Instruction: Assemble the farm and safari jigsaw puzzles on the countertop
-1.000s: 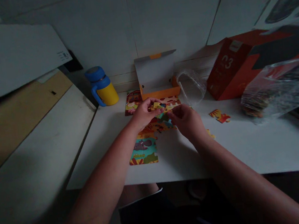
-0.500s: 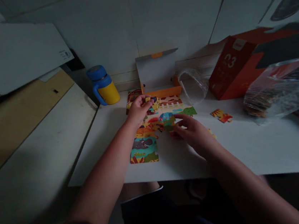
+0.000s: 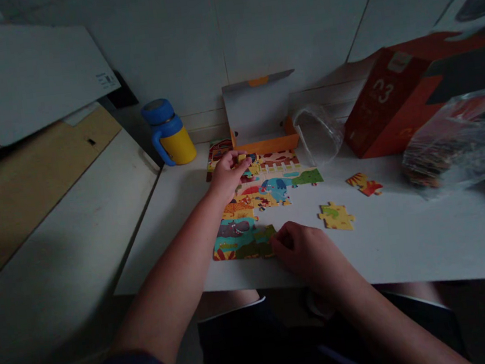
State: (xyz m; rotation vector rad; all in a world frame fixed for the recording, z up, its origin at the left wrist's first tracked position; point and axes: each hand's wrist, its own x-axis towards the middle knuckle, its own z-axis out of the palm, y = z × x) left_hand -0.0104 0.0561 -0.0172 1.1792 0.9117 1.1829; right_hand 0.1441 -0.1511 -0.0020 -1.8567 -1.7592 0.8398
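Note:
A partly joined jigsaw puzzle point(image 3: 234, 229) with animal pictures lies on the white table. My right hand point(image 3: 297, 246) pinches a green puzzle piece point(image 3: 266, 240) at its right edge, against the hippo section near the table's front. Over the upper part of the puzzle, my left hand point(image 3: 229, 174) is closed on a small yellow and dark puzzle piece point(image 3: 246, 161), partly hidden by the fingers. To the right lie a loose yellow piece point(image 3: 336, 216) with a green patch and a loose orange and red piece point(image 3: 364, 184).
An open box point(image 3: 264, 144) stands behind the puzzle, beside clear plastic packaging point(image 3: 318, 135). A blue and yellow mug point(image 3: 177, 143) is at the back left. On the right are a red box point(image 3: 380, 102) and a plastic bag point(image 3: 453, 152). White boards point(image 3: 76, 224) lean on the left.
My right hand has moved down and toward me, carrying the green piece from beside the elephant to the hippo section. The loose yellow piece is now uncovered. My left hand stays nearly still.

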